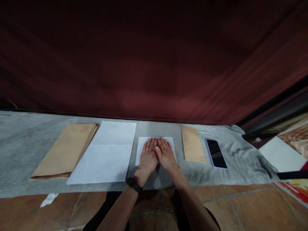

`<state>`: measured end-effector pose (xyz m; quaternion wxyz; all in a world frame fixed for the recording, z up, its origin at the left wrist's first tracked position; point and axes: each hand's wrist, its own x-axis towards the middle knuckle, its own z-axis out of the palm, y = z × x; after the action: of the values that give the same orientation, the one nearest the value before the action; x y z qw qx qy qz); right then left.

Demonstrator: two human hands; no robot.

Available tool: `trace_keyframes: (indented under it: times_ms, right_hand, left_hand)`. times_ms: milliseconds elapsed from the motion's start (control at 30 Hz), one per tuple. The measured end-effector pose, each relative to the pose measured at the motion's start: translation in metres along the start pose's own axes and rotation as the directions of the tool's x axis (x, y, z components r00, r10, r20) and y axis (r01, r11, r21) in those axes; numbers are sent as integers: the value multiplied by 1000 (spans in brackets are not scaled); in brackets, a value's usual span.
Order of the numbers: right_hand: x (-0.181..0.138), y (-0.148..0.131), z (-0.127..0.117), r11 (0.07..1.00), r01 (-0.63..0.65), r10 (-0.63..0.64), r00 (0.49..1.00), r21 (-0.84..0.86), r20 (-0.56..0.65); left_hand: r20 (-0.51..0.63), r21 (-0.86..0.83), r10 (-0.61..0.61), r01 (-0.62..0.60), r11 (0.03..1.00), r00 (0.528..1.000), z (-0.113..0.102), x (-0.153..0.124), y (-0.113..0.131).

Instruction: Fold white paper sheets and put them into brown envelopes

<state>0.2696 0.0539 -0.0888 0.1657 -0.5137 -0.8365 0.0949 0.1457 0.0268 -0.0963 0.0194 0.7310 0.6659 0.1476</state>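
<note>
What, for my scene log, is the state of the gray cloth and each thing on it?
Stacked brown paper envelopes: flat, edges offset
Large white rectangular paper sheet: flat, creased across
Small white rectangular paper: flat, partly covered
Left hand: open, palm down on it
Right hand: likewise
Small brown paper envelope: flat, flap not visible
Lilac-edged rectangular phone: face up, screen dark
Gray cloth: rumpled at right

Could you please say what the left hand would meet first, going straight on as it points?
Likely the dark red cloth, past the paper under the left hand and the grey cloth beyond; depth is unclear.
</note>
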Motion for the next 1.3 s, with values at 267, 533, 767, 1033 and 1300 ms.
trace_keyframes:
  times_ms: [267, 533, 767, 1033, 1300]
  right_hand:
    - [6, 4, 15, 998, -19, 17, 1000, -53, -25]
    - [-2, 26, 20, 985, -49, 22, 988, -168, -155]
    - [-16, 53, 10, 975, -74, 31, 979, -207, -203]
    - [-46, 13, 1, 994, 22, -40, 985, -108, -165]
    - [-73, -2, 6, 986, 140, -145, 989, -92, -41]
  left_hand:
    - [27, 51, -11, 9, 999, 1000, 3, 7, -3]
    - [-45, 27, -83, 84, 996, 996, 2, -1, -18]
    - [-77, 15, -133, 134, 991, 988, -4, -9, -34]
    - [-149, -4, 32, -33, 999, 988, 2, -48, 6]
    - [-95, 48, 169, -165, 985, 981, 14, -72, 3]
